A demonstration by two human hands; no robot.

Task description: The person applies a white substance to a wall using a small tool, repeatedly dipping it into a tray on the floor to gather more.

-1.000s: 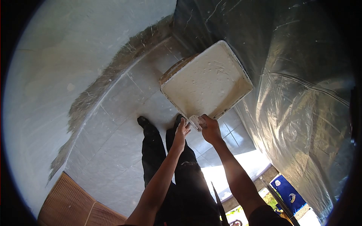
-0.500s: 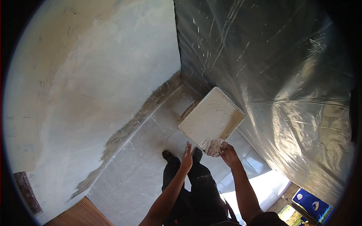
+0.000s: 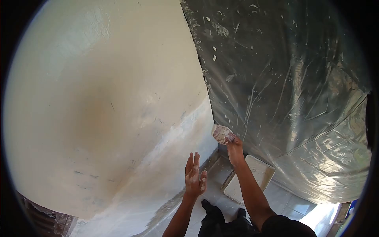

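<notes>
My right hand grips a flat, palm-sized piece smeared with wet white plaster, its fingers at the right end. It is raised close to the corner where the pale wall meets a dark plastic sheet. Lower and to the left, my left hand is held up empty, fingers stretched and thumb apart, with white smears on them. Below my right forearm, a rectangular tub of white plaster stands on the floor, partly hidden by that arm.
White splashes and drips mark the plastic sheet, which hangs along the right side. Grey floor tiles lie at the foot of the wall, near my shoes. A dark brown framed object is at the lower left.
My right hand has lifted the plaster-smeared piece from the tub's edge up toward the wall corner. My left hand has turned and spread its fingers. The view has tilted up the wall.
</notes>
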